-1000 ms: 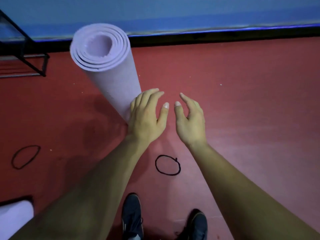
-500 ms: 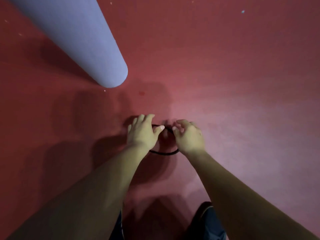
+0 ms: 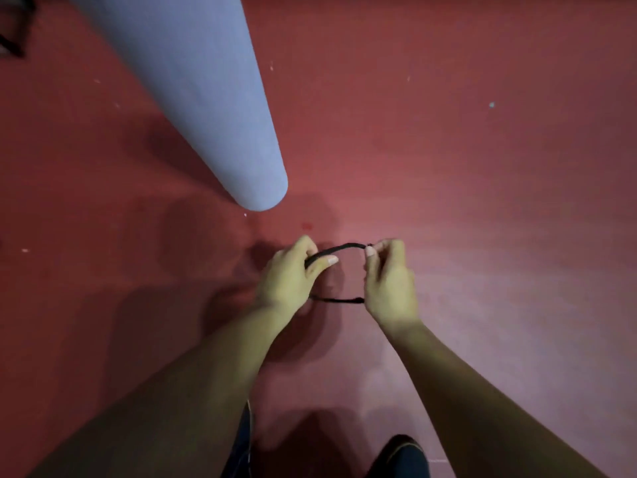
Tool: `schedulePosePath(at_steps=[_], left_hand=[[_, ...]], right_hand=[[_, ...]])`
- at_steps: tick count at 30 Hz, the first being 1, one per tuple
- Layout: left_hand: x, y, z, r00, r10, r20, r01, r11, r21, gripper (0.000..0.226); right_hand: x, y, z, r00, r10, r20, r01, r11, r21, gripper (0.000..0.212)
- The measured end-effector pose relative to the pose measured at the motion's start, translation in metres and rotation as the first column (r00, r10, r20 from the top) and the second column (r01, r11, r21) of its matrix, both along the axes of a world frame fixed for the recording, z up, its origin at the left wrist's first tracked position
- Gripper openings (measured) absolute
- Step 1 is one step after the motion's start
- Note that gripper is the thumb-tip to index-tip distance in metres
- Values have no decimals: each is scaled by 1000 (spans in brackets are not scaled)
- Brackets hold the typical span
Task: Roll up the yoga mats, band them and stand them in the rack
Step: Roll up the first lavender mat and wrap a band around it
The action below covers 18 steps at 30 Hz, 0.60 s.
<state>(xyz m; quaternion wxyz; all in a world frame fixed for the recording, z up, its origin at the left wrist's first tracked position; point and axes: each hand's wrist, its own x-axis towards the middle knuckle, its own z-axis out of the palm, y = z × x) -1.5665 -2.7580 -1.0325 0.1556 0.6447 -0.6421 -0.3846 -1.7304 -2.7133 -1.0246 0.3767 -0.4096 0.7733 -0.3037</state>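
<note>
A rolled lilac yoga mat [image 3: 206, 98] stands on end on the red floor [image 3: 482, 201], leaning up and left out of the frame; nothing holds it. Below its foot, both hands hold a black elastic band [image 3: 339, 250] just above the floor. My left hand [image 3: 291, 279] has its fingers curled round the band's left side. My right hand [image 3: 387, 281] pinches the right side between thumb and finger. The band is pulled into an open loop between the two hands, and its lower strand [image 3: 336, 300] shows between the wrists.
A dark metal frame [image 3: 13, 32] shows at the top left corner. My dark shoe [image 3: 400, 457] is at the bottom edge, below the hands. Small pale specks dot the floor.
My left hand let go of the standing mat, both hands went down to the band on the floor, and now they have lifted it and pulled it open.
</note>
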Motion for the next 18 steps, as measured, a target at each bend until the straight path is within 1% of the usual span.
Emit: schedulePosePath(at_steps=[1,2,4,6,8,9,10,13,15,16,18], left_hand=[[0,-9,38,999,43,-29,-45,998,-54,33],[0,-17,76,993,88,-72,-97,988,-118,31],[3,-35,152,972,138,-192,-191,938,-288,25],[11,-52,220,957,129,-260,-239,857,-457,17],[26,-72,278,955,141,-260,-271,771,-576,14],[35,-81,304,953,159,-259,-290,731,-617,16],[45,-90,327,949,172,-264,-307,698,-647,18],[76,-116,377,938,219,-270,-347,629,-696,12],[95,-129,391,932,259,-255,-362,620,-695,18],[104,-135,393,929,278,-242,-367,625,-689,22],[119,-145,392,926,312,-214,-372,643,-669,24]], right_hand=[[1,-12,38,1000,-1,-2,0,997,-80,14],[2,-25,76,1000,10,-8,-11,987,-157,18],[4,-51,153,996,75,-54,-87,952,-295,26],[12,-79,223,983,148,-110,-180,902,-392,23],[25,-106,283,974,181,-139,-226,859,-460,15],[35,-119,310,970,188,-157,-242,832,-498,11],[46,-133,334,967,191,-172,-254,807,-534,9],[83,-167,386,962,216,-164,-271,756,-596,9],[106,-182,400,959,232,-163,-283,744,-606,12],[116,-187,402,959,233,-158,-281,753,-595,12],[129,-197,396,962,229,-150,-273,781,-561,12]])
